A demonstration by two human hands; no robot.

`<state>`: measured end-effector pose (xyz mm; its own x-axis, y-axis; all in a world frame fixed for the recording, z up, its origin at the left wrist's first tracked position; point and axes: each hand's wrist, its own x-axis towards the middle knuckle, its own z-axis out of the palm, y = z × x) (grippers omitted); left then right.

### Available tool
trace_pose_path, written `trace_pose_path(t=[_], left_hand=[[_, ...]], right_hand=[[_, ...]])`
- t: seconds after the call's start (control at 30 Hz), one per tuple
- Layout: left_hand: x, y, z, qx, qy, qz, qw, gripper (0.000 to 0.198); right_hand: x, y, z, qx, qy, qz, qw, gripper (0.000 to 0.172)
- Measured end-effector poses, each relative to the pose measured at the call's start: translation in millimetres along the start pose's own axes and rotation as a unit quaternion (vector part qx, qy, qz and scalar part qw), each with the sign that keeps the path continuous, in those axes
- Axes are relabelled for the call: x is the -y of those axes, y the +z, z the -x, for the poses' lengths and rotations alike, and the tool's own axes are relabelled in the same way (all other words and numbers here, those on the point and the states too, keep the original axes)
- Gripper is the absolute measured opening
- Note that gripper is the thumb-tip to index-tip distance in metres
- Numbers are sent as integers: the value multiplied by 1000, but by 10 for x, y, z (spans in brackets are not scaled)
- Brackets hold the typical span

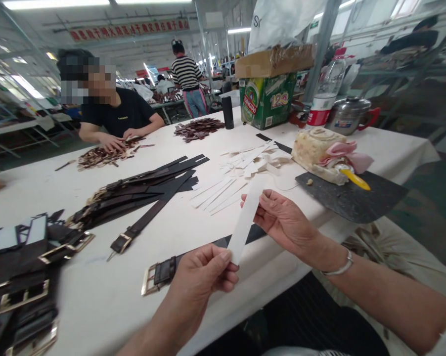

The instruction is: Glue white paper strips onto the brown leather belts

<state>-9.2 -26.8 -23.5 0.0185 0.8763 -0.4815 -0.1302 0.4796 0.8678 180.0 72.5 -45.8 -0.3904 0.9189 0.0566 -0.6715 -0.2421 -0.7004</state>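
Note:
A white paper strip (244,222) is stretched at a slant between my two hands, above the table's near edge. My left hand (208,269) pinches its lower end between thumb and fingers. At the upper end, my right hand (280,217) grips it the same way. Beneath the strip lies a dark belt piece with a gold buckle (149,281), its strap running behind my left hand and partly hidden. Just beyond are loose white strips (223,193) and curled white scraps (258,162).
Dark straps (145,190) lie in a bundle left of centre; buckled belt pieces (26,277) are heaped at lower left. A glue-caked block with a yellow handle (354,179) sits on a black board (352,198). Behind stand a green carton (269,101), bottle (325,91) and metal mug (347,116). A person works opposite.

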Motion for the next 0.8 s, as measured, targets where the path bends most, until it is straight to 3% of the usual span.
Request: trace_pose_path(t=[0.07,0.1,0.13,0.17,0.23,0.3,0.37,0.4,0.47,0.57,0.7,0.8], left_hand=[[34,-42,7,-30,58,-101,993,33],[48,-77,14,-53,120,-186,974,29],[58,-119,24,-74,199,-287,934,24],[64,-161,37,-90,286,-392,870,18],[60,-229,66,-103,441,-561,693,13],[34,-250,90,-109,530,-657,525,18],[-7,-222,101,-133,572,-697,411,15],[-30,-199,102,-145,583,-704,380,13],[-70,-151,99,-160,593,-704,355,11],[-90,-105,93,-164,598,-699,357,13],[-50,-59,87,-145,600,-691,377,14],[-24,-66,50,-112,603,-671,416,6]], right_hand=[[12,6,24,-20,0,14,1000,21],[16,9,34,-36,2,24,999,22],[17,11,45,-53,5,35,998,23],[16,14,56,-69,7,46,997,23],[5,20,86,-92,3,58,994,24],[-12,27,129,-104,-5,48,993,23],[-26,35,184,-109,-9,27,994,23],[-29,39,214,-105,-10,18,994,24],[-29,49,271,-81,-16,2,997,27],[-22,59,329,-38,-36,-6,999,28],[-30,59,334,-31,-64,21,997,21],[45,81,303,-32,-82,59,994,22]])
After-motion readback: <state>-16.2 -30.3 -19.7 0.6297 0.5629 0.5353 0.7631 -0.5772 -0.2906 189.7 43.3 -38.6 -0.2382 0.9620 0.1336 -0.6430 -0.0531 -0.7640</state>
